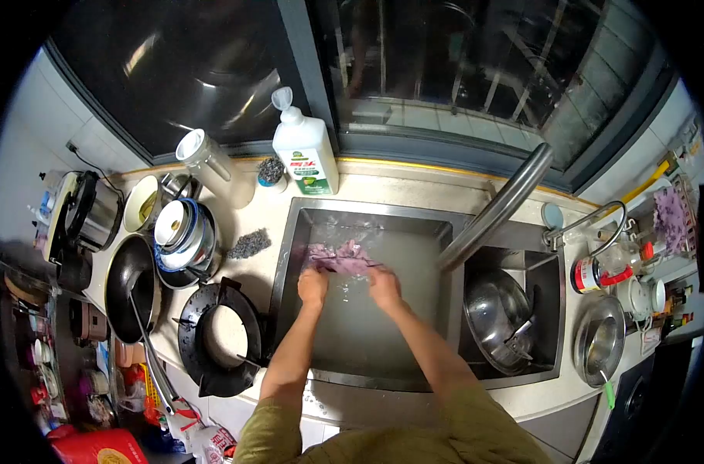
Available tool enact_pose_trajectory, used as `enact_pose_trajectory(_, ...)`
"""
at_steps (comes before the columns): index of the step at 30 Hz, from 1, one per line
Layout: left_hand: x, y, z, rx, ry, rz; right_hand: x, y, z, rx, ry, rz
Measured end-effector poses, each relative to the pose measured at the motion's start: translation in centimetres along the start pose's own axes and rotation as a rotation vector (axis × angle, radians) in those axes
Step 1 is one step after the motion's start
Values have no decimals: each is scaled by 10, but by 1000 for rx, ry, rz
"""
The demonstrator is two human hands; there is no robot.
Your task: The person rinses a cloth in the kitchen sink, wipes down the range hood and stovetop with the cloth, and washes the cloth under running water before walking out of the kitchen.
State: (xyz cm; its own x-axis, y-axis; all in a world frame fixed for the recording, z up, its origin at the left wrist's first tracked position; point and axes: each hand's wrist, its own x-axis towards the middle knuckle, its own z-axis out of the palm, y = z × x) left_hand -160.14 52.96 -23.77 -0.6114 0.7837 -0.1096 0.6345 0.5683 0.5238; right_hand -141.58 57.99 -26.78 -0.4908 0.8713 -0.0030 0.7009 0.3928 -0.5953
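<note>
A purple patterned cloth (343, 258) is stretched between my two hands over the large basin of the steel sink (367, 380). My left hand (313, 287) is closed on the cloth's left end, and my right hand (384, 286) grips its right end. Cloudy water (360, 329) stands in the basin below, with splashes around the cloth. The steel faucet (500, 203) slants over the basin to the right of my hands.
In the smaller right basin lies a metal bowl (495, 313). A white detergent bottle (305, 155) and a clear jug (220, 174) stand behind. Left are a steel scourer (249, 243), stacked bowls (183, 232), a black pan (128, 282) and a stove ring (189, 340). A strainer (602, 344) sits right.
</note>
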Motion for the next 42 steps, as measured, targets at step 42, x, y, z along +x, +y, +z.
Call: enact_pose_trajectory(42,-56,51,42,-58,-92,-138,-68,20,-40,1016,245,924)
